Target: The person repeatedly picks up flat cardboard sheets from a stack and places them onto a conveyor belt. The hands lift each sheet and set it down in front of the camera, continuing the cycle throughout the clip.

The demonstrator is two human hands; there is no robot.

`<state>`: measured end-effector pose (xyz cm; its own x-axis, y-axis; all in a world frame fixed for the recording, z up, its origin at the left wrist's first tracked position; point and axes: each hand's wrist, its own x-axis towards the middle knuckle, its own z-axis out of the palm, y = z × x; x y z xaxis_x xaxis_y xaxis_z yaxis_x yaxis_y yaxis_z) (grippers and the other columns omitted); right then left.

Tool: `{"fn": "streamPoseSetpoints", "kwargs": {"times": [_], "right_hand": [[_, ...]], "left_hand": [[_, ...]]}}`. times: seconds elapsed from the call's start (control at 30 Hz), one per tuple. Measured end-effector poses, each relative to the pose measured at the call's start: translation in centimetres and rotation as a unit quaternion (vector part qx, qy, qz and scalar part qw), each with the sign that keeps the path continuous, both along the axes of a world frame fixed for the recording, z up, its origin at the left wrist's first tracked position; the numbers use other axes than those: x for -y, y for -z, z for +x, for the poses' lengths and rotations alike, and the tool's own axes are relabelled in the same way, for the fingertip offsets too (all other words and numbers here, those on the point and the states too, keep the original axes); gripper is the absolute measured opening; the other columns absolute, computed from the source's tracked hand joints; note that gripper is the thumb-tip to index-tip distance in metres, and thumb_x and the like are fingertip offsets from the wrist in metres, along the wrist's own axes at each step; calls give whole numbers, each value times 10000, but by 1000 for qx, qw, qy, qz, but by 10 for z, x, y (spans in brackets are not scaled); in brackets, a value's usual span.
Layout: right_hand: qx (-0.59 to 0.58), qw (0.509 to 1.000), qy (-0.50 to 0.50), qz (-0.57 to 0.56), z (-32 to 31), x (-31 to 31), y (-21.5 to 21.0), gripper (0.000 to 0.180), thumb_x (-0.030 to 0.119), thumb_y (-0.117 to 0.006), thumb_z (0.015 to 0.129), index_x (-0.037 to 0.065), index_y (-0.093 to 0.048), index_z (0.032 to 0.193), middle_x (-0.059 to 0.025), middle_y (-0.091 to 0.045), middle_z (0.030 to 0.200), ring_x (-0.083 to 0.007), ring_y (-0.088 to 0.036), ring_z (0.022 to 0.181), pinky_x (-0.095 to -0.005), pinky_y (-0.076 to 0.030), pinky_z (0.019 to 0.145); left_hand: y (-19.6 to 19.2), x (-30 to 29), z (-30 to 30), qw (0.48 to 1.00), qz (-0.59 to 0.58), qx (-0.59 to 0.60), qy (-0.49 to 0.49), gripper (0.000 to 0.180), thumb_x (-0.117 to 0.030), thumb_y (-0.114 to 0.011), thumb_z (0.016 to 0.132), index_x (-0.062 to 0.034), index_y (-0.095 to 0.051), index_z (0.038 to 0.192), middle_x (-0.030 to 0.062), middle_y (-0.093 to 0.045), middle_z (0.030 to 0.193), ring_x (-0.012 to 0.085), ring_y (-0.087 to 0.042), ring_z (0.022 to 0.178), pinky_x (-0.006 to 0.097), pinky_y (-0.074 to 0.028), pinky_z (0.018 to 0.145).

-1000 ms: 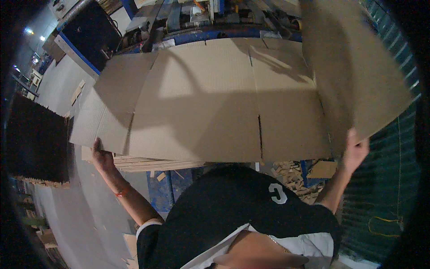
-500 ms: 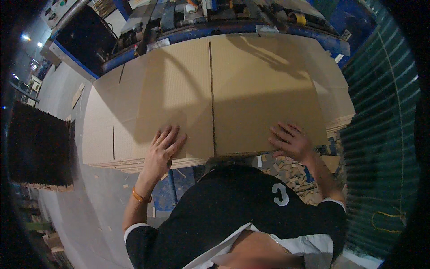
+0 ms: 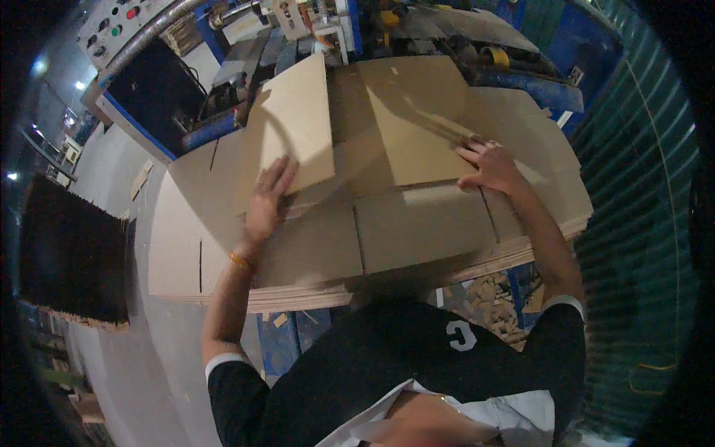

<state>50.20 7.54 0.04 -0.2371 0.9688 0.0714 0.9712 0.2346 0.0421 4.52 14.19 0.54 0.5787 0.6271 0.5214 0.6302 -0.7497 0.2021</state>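
A stack of flat cardboard sheets (image 3: 417, 229) with dark slots lies before me. On top of it are two cardboard panels, spread apart, with a darker strip of cardboard between them. The left panel (image 3: 302, 123) looks raised along its inner edge. My left hand (image 3: 269, 197) rests on its near left part, fingers stretched out and a little blurred. The right panel (image 3: 417, 112) lies slightly turned. At its near right corner is my right hand (image 3: 491, 165), fingers apart, touching the edge. Whether both panels belong to one sheet, I cannot tell.
A blue machine (image 3: 521, 86) with rollers stands beyond the stack, its button panel (image 3: 119, 30) at the far left. Cardboard scraps (image 3: 488, 302) litter the floor below. A green corrugated wall (image 3: 633, 223) is on the right, a dark stack (image 3: 74, 249) on the left.
Both hands have moved away from me, pushing the top cardboard toward the machine. Its two panels, side by side before, have spread apart. More of the stack beneath now shows.
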Motion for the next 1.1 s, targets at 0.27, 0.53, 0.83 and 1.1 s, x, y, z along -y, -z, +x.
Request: {"fn": "streamPoseSetpoints", "kwargs": {"times": [0.27, 0.53, 0.83, 1.1], "right_hand": [[-61, 988, 138, 26, -12, -73, 9, 614, 533, -550, 781, 219, -438, 1298, -125, -422, 1319, -334, -415, 1193, -405, -333, 992], [-205, 910, 240, 269, 29, 59, 16, 574, 352, -643, 777, 141, -461, 1278, -159, -409, 1321, -370, -388, 1196, -416, -348, 981], [17, 816, 514, 264, 91, 149, 82, 554, 327, -604, 806, 7, -466, 1236, -210, -506, 1224, -329, -463, 1159, -417, -336, 997], [-533, 485, 241, 650, 97, 131, 59, 466, 54, -604, 784, 29, -458, 1226, -156, -569, 1099, -221, -552, 997, -331, -457, 814]], "left_hand": [[4, -103, 29, 988, 55, -72, -128, 737, -187, -671, 736, -140, -299, 1371, 138, -385, 1344, 320, -353, 1239, 482, -311, 999], [20, -17, -86, 938, 157, 88, -296, 803, -251, -712, 746, 30, -265, 1351, 242, -312, 1368, 354, -298, 1274, 406, -248, 1053], [91, 70, -238, 703, -94, 362, -605, 406, -288, -609, 810, 95, -608, 946, 191, -601, 953, 262, -556, 876, 410, -463, 727], [40, 83, -293, 738, 1, 503, -450, 476, -246, -548, 846, 120, -475, 1142, 208, -411, 1226, 276, -480, 1037, 420, -455, 818]]}}
